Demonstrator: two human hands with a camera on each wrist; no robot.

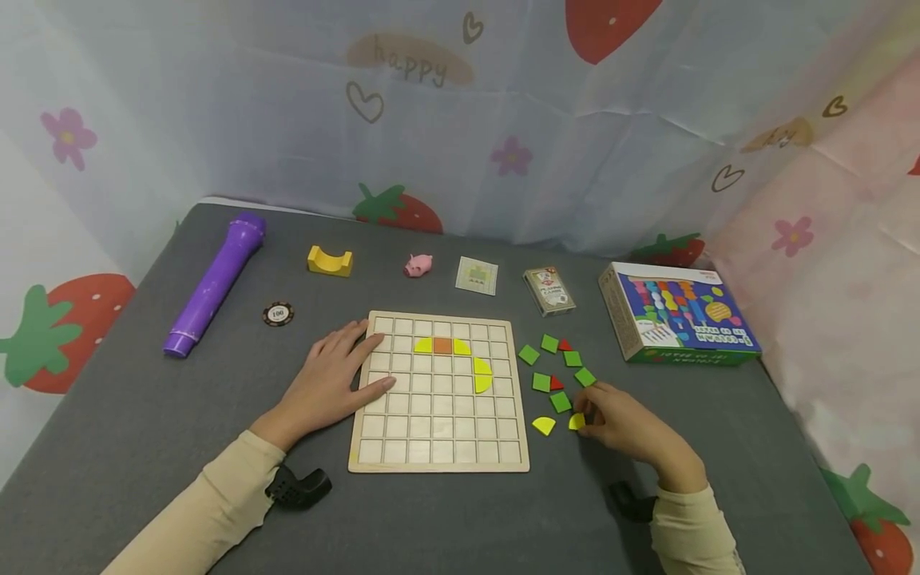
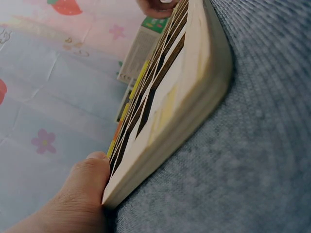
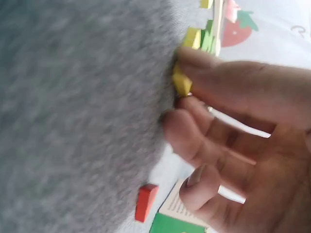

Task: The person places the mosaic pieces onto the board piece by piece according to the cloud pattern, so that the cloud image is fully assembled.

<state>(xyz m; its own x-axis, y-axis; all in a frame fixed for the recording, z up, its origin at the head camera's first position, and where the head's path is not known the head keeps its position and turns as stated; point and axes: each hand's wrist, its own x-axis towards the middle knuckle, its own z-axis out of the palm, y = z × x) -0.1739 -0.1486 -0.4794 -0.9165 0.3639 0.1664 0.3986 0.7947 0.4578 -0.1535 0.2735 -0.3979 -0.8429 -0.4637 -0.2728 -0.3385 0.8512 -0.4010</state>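
Note:
A wooden grid board lies on the table. My left hand rests at its left edge with fingers spread, the thumb reaching over the rim; the left wrist view shows the thumb against the frame. In the grid's upper part are an orange square and several yellow quarter-circle pieces. Right of the board, my right hand pinches a yellow quarter-circle piece between thumb and index finger, close to the tabletop. Another yellow quarter-circle piece lies just left of that hand.
Several green squares and red triangles lie right of the board. Behind stand a puzzle box, a card box, a paper square, a pink pig, a yellow block, a poker chip and a purple microphone.

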